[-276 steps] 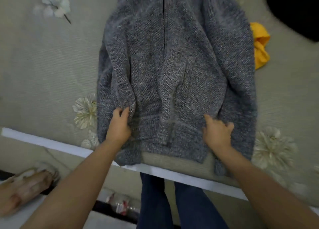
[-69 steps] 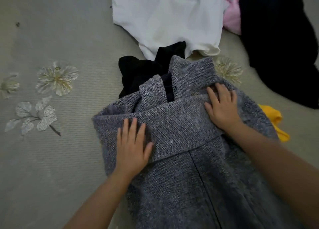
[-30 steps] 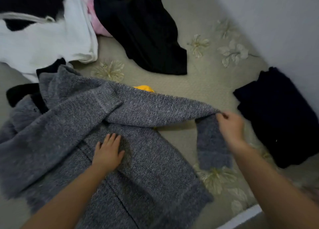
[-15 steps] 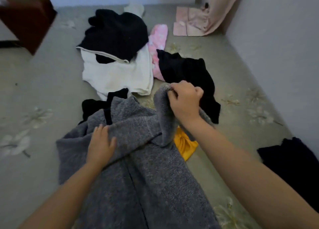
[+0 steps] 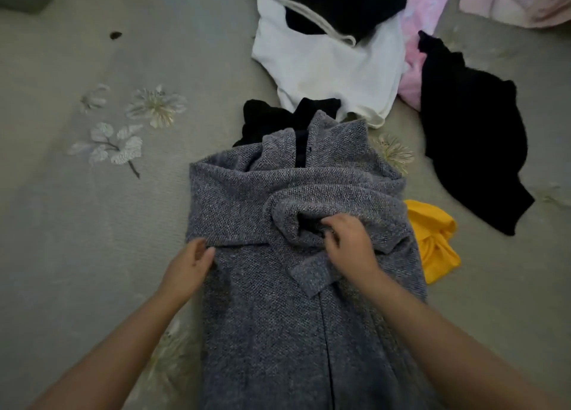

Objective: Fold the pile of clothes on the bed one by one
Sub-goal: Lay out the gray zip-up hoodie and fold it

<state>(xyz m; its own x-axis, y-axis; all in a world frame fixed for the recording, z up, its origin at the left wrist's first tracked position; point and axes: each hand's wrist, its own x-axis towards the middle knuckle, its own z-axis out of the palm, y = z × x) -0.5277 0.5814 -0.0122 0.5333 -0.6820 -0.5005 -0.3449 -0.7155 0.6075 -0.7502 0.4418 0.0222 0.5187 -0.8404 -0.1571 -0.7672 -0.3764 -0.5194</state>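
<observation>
Folding sleeves on grey cardigan [image 5: 278, 317]; right hand [image 5: 349, 249] pinches bunched right sleeve; left hand [image 5: 188, 264] relaxed at left edge; long axis runs away from hands.

Coarse, nubbly grey knit cardigan [image 5: 278, 332] on matt embroidered bedspread [image 5: 77, 224].

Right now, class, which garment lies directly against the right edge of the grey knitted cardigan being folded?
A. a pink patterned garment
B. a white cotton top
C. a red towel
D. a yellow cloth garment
D: the yellow cloth garment pokes out from beside the grey knitted cardigan, right of the right hand.
</observation>
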